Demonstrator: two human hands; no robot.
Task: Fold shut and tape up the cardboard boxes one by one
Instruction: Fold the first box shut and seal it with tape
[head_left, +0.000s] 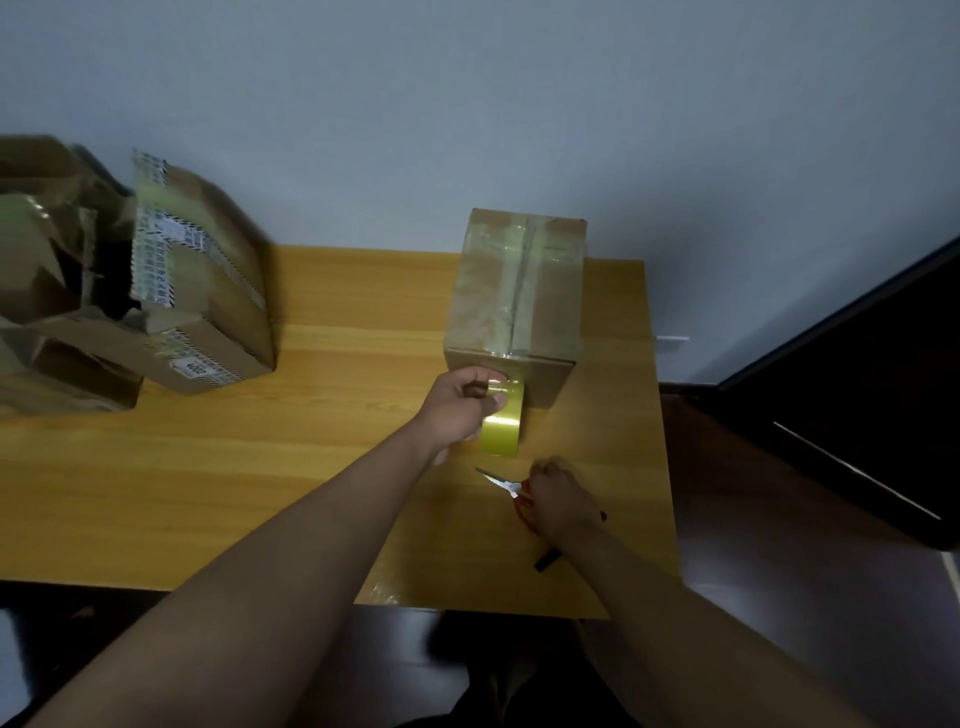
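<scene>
Cardboard box (514, 306) sits toward the back right of the wooden table (311, 467), flaps already folded down, with clear tape running along the top seam and over the front edge. That strip isn't cut: it runs down the front face into the yellowish tape roll (503, 426), which is why the roll is held low and close against the front of the box. My guess is it's held there to keep the strip taut for cutting.

Left hand (460, 405) grips the roll, fingers curled round it and thumb pinching the outer face, knuckles just beside the bottom edge of the box.

Right hand (558, 501) is down on the table on the red-handled scissors (511, 493), fingers bunched round the handles. Blades look together and point left toward the roll. Can't tell if the fingers are actually through the loops or just closing on them. A dark marker-like thing (550, 560) lies partly hidden under that wrist.

Off to the left there's a pile of other cardboard boxes (202, 291), one already wrapped in printed tape, some crumpled and open, well apart from this one.
</scene>
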